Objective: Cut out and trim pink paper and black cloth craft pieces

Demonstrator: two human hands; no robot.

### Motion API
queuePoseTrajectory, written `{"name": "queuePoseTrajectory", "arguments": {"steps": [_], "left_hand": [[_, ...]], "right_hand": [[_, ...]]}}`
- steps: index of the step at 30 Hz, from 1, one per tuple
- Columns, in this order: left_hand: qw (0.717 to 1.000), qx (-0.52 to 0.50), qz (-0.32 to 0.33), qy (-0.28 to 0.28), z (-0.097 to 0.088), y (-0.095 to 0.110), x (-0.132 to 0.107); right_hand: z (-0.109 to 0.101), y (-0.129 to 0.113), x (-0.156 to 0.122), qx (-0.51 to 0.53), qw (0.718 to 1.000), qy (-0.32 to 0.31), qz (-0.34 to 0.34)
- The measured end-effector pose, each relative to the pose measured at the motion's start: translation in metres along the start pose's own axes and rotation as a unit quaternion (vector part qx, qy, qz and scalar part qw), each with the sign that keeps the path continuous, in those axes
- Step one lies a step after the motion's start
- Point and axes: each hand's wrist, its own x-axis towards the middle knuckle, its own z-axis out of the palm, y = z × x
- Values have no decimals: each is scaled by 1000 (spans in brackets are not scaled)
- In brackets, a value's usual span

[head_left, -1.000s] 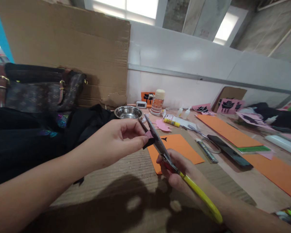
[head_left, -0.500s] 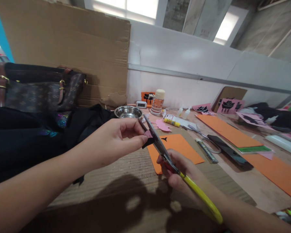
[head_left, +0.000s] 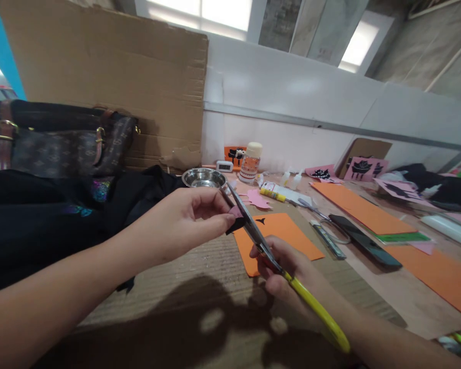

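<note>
Between the thumb and fingers of my left hand [head_left: 194,220] is a small piece of pink and black paper [head_left: 236,218]. My right hand [head_left: 286,269] is wrapped round yellow-handled scissors [head_left: 259,238], whose blades point up and to the left. The paper sits at the blades, which stand slightly apart near their tips. Below them lies an orange sheet [head_left: 288,238] with a tiny black cutout [head_left: 260,221] on it. Part of the scissors' grip is hidden by my right fingers.
A metal bowl [head_left: 204,178] stands behind my left hand, near a jar [head_left: 250,164]. To the right lie a phone [head_left: 363,241], a second pair of scissors [head_left: 317,207], a glue stick [head_left: 272,194] and an orange board [head_left: 363,207]. Black cloth [head_left: 61,230] and a handbag [head_left: 57,141] fill the left.
The scissor blades have closed a little, and the handle has shifted slightly left. Both hands stay in nearly the same place, with the paper still at the blades.
</note>
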Motion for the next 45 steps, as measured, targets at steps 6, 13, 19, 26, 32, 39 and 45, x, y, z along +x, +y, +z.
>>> {"name": "queuePoseTrajectory", "arguments": {"steps": [6, 13, 19, 26, 32, 39, 45], "left_hand": [[1000, -19, 19, 0, 0, 0, 0], [1000, 5, 16, 14, 1, 0, -3], [999, 4, 14, 41, 4, -1, -3], [999, -17, 12, 25, 7, -3, -3], [999, -8, 7, 34, 8, -4, -3], [999, -17, 9, 26, 8, -5, -2], [999, -21, 15, 26, 8, -4, -3]], "right_hand": [[2, 3, 0, 27, 999, 7, 16], [2, 0, 0, 31, 999, 2, 15], [1, -4, -1, 39, 999, -24, 13], [2, -1, 1, 34, 999, -22, -21], [2, 1, 0, 29, 999, -24, -8], [2, 4, 0, 22, 1000, -15, -11], [3, 3, -1, 19, 1000, -12, 4]]}}
